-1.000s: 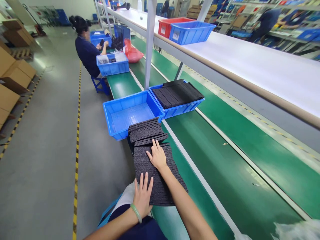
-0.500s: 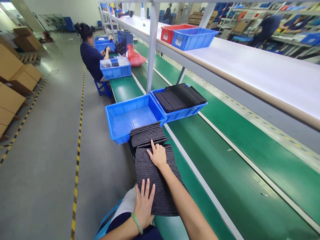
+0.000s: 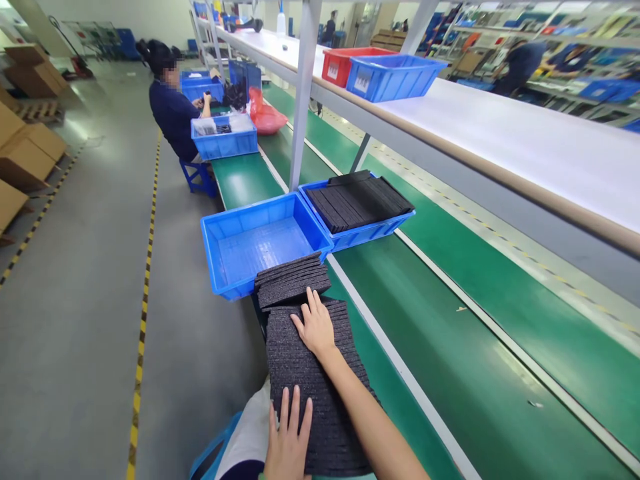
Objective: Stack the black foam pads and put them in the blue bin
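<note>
A long stack of dark grey foam sheets [image 3: 303, 373] lies fanned out along the near edge of the green bench. My right hand [image 3: 314, 327] rests flat on its upper part, fingers spread toward a second, shorter pile of foam sheets [image 3: 290, 280]. My left hand [image 3: 289, 443] lies flat on the near end of the stack, fingers together and pointing away from me. Neither hand grips anything. Just beyond the piles stands an empty blue bin [image 3: 260, 241].
A second blue bin [image 3: 373, 229] holds black foam strips. The green conveyor belt [image 3: 480, 313] runs to the right under a white shelf [image 3: 500, 133] with red and blue bins. A seated person [image 3: 175, 110] works further along. Cardboard boxes [image 3: 25, 153] stand at far left.
The view has shifted slightly; my left hand sits lower in the frame, its wrist now cut off. Both hands stay flat on the foam stack.
</note>
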The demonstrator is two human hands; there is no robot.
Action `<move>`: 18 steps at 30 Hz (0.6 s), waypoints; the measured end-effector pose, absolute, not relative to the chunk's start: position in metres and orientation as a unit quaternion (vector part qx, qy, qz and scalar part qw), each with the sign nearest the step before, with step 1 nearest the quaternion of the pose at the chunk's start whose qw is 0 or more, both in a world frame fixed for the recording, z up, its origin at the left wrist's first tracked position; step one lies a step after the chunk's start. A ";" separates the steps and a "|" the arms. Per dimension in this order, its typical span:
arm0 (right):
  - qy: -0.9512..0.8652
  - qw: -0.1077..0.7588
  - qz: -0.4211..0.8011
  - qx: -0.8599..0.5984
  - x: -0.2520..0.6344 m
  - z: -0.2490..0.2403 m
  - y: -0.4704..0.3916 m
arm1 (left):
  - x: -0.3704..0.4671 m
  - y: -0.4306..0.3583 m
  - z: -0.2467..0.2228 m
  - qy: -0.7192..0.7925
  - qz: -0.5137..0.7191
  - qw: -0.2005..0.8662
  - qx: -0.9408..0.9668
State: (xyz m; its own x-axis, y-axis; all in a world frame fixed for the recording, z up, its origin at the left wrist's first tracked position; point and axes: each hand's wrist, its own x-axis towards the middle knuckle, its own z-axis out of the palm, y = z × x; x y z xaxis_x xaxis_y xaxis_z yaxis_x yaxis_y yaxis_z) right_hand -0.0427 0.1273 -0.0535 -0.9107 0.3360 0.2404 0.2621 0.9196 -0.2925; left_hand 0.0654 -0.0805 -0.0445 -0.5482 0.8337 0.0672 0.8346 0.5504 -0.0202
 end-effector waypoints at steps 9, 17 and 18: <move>-0.970 0.113 0.143 -0.159 -0.047 -0.057 0.130 | 0.071 -0.078 -0.070 -0.893 -0.025 0.121 -0.432; -0.963 0.092 0.149 -0.204 -0.061 -0.057 0.135 | 0.077 -0.077 -0.087 -0.892 -0.072 0.151 -0.420; -0.964 0.085 0.143 -0.209 -0.065 -0.057 0.136 | 0.078 -0.077 -0.088 -0.894 -0.077 0.147 -0.415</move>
State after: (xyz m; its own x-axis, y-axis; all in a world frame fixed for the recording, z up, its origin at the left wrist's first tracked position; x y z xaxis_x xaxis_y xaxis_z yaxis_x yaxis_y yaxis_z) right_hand -0.0647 0.1358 -0.0571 -0.8981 0.4271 0.1049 0.3783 0.8719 -0.3109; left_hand 0.0780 -0.0767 -0.0880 -0.6120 0.7200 0.3271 0.7654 0.6434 0.0156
